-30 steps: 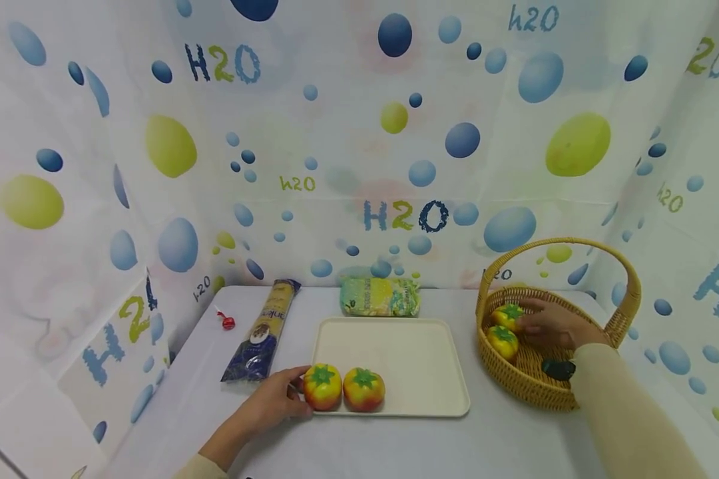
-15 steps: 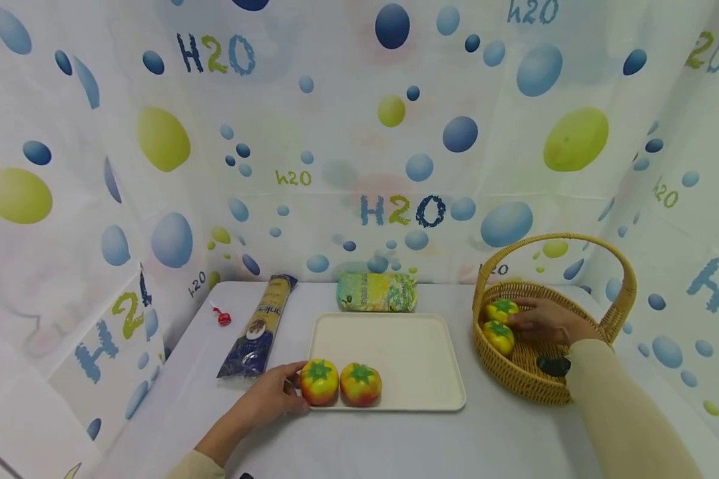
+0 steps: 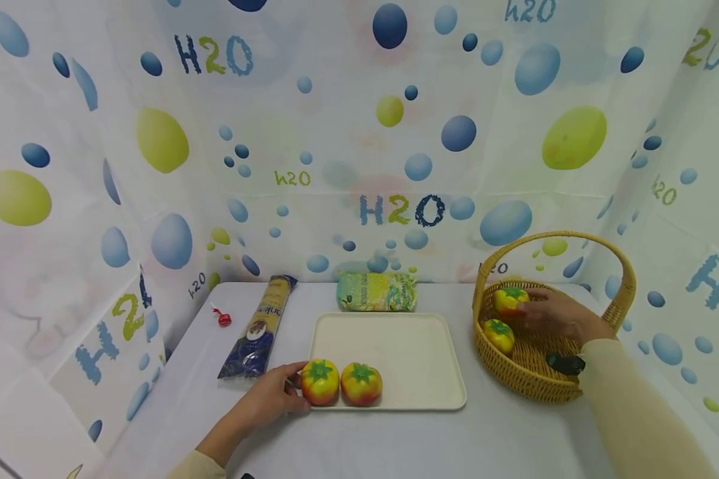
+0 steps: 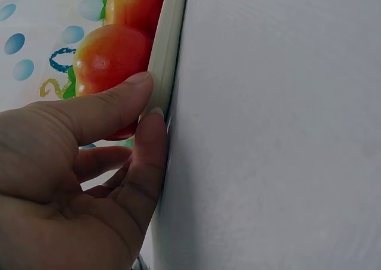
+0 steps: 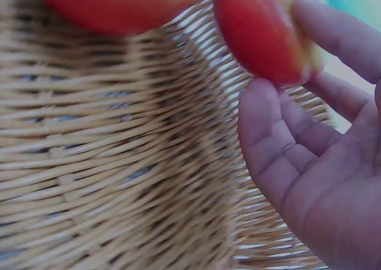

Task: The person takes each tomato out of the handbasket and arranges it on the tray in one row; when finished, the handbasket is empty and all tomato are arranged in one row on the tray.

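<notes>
My left hand [image 3: 273, 398] grips the front left corner of the cream tray [image 3: 419, 362], thumb and fingers at its rim in the left wrist view. Close by it, two red-and-yellow tomatoes with green star-shaped tops stand side by side on the tray, the left tomato [image 3: 320, 382] and the right tomato [image 3: 361, 384]. My right hand [image 3: 554, 313] reaches into the wicker basket [image 3: 518, 379] and holds a tomato [image 5: 256, 34] between thumb and fingers, raised off the basket's bottom. Another tomato [image 3: 498, 336] lies inside against the basket's left wall.
Left of the tray lies a long blue-and-gold packet [image 3: 260, 329], with a red wrapped lollipop [image 3: 223, 319] beyond it. A green-yellow packet [image 3: 376, 291] sits behind the tray. The basket's tall handle [image 3: 575, 235] arches over the right hand. Patterned curtains [image 3: 335, 133] enclose the table.
My right hand has taken hold of the rear tomato in the basket and moved it up and slightly right, away from the other one. The left hand stays at the tray corner.
</notes>
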The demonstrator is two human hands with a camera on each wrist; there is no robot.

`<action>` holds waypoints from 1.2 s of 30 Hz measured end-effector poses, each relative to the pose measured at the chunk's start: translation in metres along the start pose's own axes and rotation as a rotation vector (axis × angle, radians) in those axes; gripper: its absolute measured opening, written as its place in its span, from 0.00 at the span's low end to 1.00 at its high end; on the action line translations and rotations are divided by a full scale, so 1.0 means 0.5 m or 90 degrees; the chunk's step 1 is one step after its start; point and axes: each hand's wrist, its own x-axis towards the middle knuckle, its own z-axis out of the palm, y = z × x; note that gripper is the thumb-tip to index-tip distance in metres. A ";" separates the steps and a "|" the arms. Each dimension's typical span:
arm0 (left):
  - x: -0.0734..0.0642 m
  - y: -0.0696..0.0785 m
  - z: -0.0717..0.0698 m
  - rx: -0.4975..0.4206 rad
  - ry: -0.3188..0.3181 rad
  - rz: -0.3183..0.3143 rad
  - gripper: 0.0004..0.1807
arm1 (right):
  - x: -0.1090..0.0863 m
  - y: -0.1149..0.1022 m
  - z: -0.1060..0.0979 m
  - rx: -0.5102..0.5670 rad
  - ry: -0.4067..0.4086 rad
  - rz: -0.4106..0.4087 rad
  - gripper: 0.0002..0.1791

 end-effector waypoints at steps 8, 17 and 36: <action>0.001 0.005 0.004 0.004 0.009 -0.008 0.42 | -0.034 -0.038 -0.012 0.020 0.015 -0.034 0.50; 0.001 0.002 0.005 0.003 0.008 -0.011 0.42 | -0.101 -0.077 0.006 0.016 -0.015 -0.099 0.46; 0.001 0.002 0.003 0.004 0.018 -0.009 0.42 | -0.155 -0.146 0.143 -0.082 -0.068 -0.201 0.34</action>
